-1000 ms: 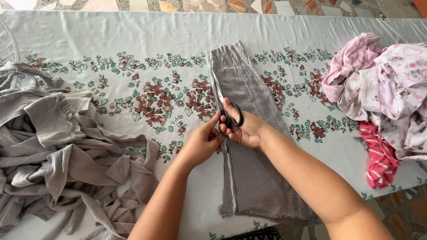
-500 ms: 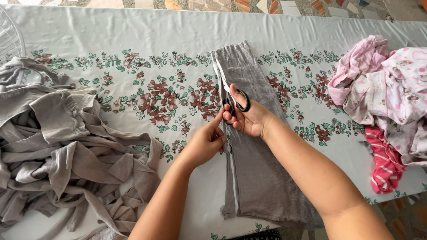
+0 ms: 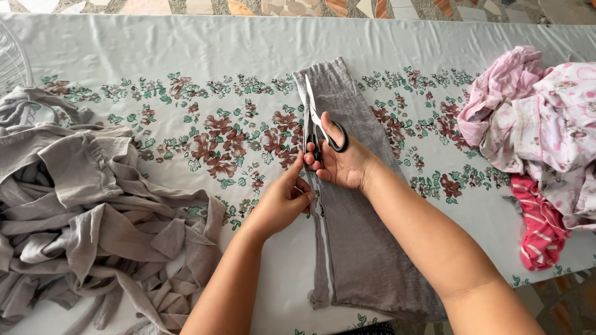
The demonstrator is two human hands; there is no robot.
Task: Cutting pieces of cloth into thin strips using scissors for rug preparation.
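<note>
A long piece of grey fabric (image 3: pixel 366 248) lies lengthwise on the flowered tablecloth (image 3: pixel 186 56). My right hand (image 3: pixel 341 162) grips black-handled scissors (image 3: pixel 316 124), blades open and pointing away from me, cutting along the fabric's left edge. A narrow strip (image 3: pixel 318 248) is parted from the main piece behind the scissors. My left hand (image 3: pixel 284 201) pinches that strip just below the scissors, fingers closed on the cloth.
A heap of grey fabric strips and scraps (image 3: pixel 81 211) lies at the left. A pile of pink and white clothes (image 3: pixel 546 130) with a red striped piece (image 3: pixel 543 229) sits at the right. A white wire object (image 3: pixel 12 56) shows at the far left edge.
The scissors and my right hand have moved farther up the fabric, lengthening the cut. My left hand followed along the strip.
</note>
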